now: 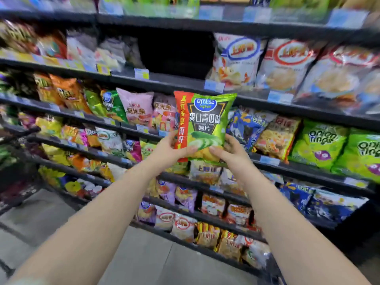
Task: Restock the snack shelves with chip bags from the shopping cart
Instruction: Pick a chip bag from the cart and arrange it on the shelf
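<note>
Both hands hold a green chip bag (207, 122) upright in front of the black shelves (308, 115). The left hand (170, 150) grips its lower left corner and the right hand (229, 154) its lower right corner, each with the thumb laid on the front. The bag has a red strip down its left side and pictures cucumber slices. On the shelf above it, a dark gap (176, 54) lies between pale bags and a white bag with a blue oval (236, 60). A pink bag (137, 108) stands just left of the held bag. Green onion-ring bags (320, 145) stand further right. Grey floor (144, 256) shows below the forearms.
</note>
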Tool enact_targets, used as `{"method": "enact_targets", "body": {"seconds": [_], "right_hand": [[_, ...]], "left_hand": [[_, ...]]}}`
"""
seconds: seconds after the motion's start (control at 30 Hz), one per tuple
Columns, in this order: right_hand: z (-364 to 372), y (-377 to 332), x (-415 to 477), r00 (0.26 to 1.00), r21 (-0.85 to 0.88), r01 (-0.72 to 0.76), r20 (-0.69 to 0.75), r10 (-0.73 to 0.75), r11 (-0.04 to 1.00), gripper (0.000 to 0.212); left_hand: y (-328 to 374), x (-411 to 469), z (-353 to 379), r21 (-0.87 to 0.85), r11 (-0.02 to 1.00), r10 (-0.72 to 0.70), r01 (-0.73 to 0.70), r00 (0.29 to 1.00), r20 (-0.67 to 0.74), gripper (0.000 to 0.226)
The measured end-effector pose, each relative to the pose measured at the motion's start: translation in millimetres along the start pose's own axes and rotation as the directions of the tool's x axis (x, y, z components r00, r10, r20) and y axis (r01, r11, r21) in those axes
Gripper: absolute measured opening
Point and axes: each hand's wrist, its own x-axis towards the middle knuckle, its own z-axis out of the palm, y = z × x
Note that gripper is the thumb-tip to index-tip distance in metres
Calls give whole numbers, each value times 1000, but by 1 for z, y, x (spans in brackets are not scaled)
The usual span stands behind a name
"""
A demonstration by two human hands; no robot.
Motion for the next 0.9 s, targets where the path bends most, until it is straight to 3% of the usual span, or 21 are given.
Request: {"method": "enact_targets", "body": {"seconds": [0.1, 0.2, 0.3, 0.4, 0.47, 0.57, 0.67, 0.8, 0.9], "right_hand": [[30, -50, 54, 997, 6, 70, 22, -71, 997, 95], [55, -92, 105, 989, 23, 138, 46, -139, 990, 67], [75, -135, 145, 975, 45, 222, 19, -223, 974, 50], [87, -179, 174, 949, 10, 316, -20, -316, 949, 68], [90, -207, 192, 929, -8, 366, -62, -365, 931, 79], [90, -249, 217, 884, -78, 452, -98, -458, 889, 72], [88, -291, 243, 844, -174, 508, -94, -527, 844, 71], [82, -336, 282, 824, -330, 516, -61, -563, 790, 74], [76, -353, 313, 815, -388, 510, -68, -576, 768, 83]], "left_hand": [[40, 48, -53, 13, 995, 96, -96, 995, -36, 91], [72, 96, -99, 13, 983, 183, -183, 982, -49, 86], [102, 143, -137, 1, 964, 266, -266, 963, -48, 60], [139, 187, -162, 3, 938, 348, -348, 938, 6, 46], [165, 213, -172, -13, 918, 397, -397, 917, 25, 56], [203, 244, -184, -24, 887, 462, -462, 887, 12, 77], [236, 274, -196, -16, 858, 513, -514, 858, -14, 68], [270, 310, -208, 117, 840, 538, -530, 841, -52, 52], [284, 337, -213, 148, 846, 524, -513, 850, -48, 65]]}}
